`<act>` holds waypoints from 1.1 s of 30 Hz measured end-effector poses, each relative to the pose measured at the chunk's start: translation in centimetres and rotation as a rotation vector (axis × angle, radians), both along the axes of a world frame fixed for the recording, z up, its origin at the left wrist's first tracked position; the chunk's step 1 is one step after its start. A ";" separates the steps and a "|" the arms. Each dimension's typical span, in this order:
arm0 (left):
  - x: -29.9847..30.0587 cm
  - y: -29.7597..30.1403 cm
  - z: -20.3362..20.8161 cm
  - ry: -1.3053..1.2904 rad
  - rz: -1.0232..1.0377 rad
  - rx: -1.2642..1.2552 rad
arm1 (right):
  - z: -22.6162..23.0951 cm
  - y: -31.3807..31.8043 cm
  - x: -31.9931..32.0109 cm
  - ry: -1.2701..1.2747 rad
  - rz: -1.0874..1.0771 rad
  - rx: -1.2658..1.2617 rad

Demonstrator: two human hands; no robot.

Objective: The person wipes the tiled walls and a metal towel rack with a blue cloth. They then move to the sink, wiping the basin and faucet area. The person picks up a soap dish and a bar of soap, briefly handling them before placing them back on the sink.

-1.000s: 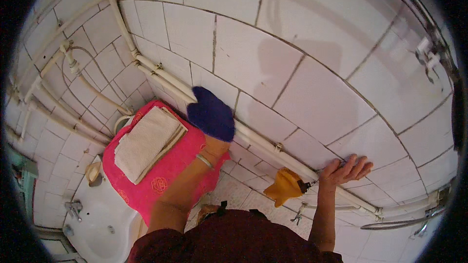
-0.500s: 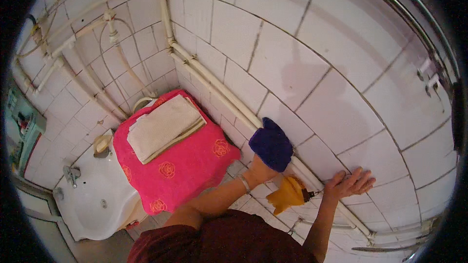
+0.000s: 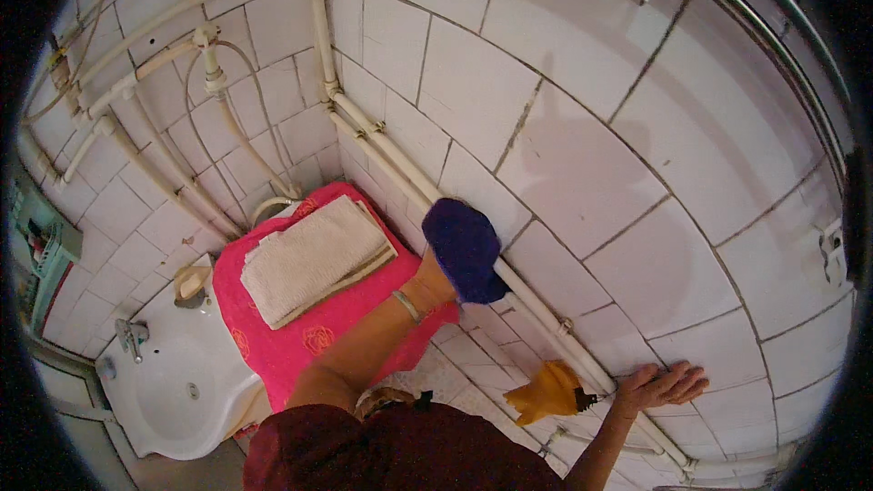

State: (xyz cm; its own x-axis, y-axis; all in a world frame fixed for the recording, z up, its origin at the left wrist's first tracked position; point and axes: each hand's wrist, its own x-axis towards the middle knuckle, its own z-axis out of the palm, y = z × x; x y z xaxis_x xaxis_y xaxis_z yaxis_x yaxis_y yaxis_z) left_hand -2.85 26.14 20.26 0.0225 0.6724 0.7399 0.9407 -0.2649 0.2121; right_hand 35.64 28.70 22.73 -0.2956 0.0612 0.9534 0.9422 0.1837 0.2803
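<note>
A dark blue cloth [image 3: 464,250] lies over the upper cream pipe along the tiled wall and hides the fingers of my left hand [image 3: 435,280], which holds it there. Only the back of that hand and a wrist with a bracelet show. My right hand [image 3: 659,385] is open, its fingers stretched out against the wall tiles by the lower end of the pipe. It holds nothing. Between the hands and below the pipe hangs a yellow-orange cloth [image 3: 546,393], beside a small dark fitting.
At left, a pink cover [image 3: 318,339] with rose patterns bears a folded white towel [image 3: 314,259]. Beside it stands a white sink [image 3: 173,400] with a faucet [image 3: 133,338] and a soap dish [image 3: 191,285]. Pipes [image 3: 173,173] run down the far-left wall. A metal rail [image 3: 773,36] curves at upper right.
My left hand has moved with the blue cloth up and left along the pipe, toward the corner. My right hand stays at the wall, and the view has shifted slightly.
</note>
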 end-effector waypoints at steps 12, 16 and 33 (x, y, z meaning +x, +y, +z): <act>-12.6 2.9 -3.2 0.131 0.283 0.253 | -0.3 0.4 -0.4 0.003 -0.007 0.024; -13.3 1.9 -1.7 -0.351 0.284 0.391 | 0.0 0.3 -0.4 0.025 -0.002 0.020; -8.7 9.1 -7.4 -0.099 0.825 -0.406 | -0.7 0.1 0.1 0.082 0.030 -0.065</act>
